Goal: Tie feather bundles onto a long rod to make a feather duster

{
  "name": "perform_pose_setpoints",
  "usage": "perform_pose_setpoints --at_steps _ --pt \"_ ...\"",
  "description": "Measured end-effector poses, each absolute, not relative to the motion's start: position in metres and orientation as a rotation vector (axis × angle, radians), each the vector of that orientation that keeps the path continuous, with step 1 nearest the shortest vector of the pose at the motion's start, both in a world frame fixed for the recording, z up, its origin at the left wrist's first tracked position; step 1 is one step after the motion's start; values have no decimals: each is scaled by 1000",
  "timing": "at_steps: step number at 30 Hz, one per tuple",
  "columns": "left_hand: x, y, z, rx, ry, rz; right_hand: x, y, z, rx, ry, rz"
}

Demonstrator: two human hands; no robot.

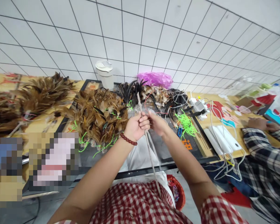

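My left hand (pixel 134 128), with a beaded bracelet on the wrist, is closed around a long thin pale stick (pixel 151 163). Its tip rises above my fist, and its lower end reaches down to my checked clothing. Close beside it, my right hand (pixel 158 123) has its fingers pressed together near the stick; what they pinch is hidden. A thin whitish strand (pixel 156 148) hangs below the hands. Brown feather bundles (pixel 100 112) tied with green string lie to the left. Black feathers (pixel 130 93) are just beyond my hands. A heap of bright green string (pixel 186 126) lies at right.
A lidded white cup (pixel 105 76) and purple plastic bag (pixel 155 79) stand by the tiled wall. White devices with cables (pixel 221 140) lie at right, near another person's plaid sleeve (pixel 259 140). More feathers (pixel 45 93) lie far left. A red basket (pixel 180 193) is below the table edge.
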State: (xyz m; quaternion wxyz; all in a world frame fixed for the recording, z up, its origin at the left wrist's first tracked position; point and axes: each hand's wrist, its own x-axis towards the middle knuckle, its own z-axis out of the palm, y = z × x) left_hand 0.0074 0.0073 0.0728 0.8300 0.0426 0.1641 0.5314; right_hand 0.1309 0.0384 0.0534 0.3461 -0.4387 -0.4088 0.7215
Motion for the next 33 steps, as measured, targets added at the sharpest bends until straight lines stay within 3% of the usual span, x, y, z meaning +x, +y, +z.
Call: perform_pose_setpoints --at_steps 5,12,21,28,33 --pt "15 6 91 175 317 1053 115 71 96 -1140 -1106 2137" --pt "19 -1 85 257 361 1091 111 72 96 -1095 -1007 1966" --pt "-4 17 113 338 885 1311 150 105 86 -1035 -572 1541" --pt "-77 21 178 481 724 1333 206 108 85 -1207 -1140 1255" --pt "-79 32 173 386 645 1272 156 129 48 -1517 -1708 864"
